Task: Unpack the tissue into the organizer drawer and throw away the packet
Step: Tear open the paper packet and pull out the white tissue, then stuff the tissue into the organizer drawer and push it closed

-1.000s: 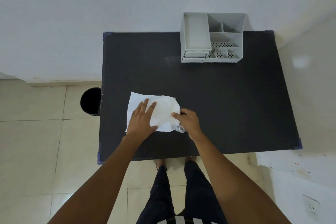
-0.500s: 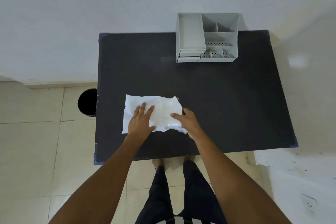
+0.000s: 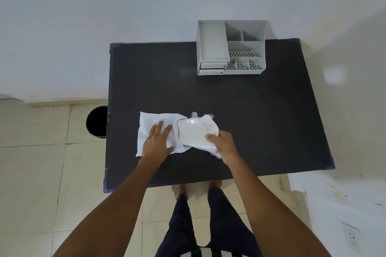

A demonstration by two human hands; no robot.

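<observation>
On the worktop (image 3: 250, 121), the tissue (image 3: 153, 123) is pressed flat under the open left hand (image 3: 157, 142), while the clear packet (image 3: 196, 133) is pinched by the right hand (image 3: 224, 144).

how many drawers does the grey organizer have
2, as far as the view shows: both sit stacked at the front left of the organizer, the upper drawer above the lower drawer. More below could be hidden.
</observation>
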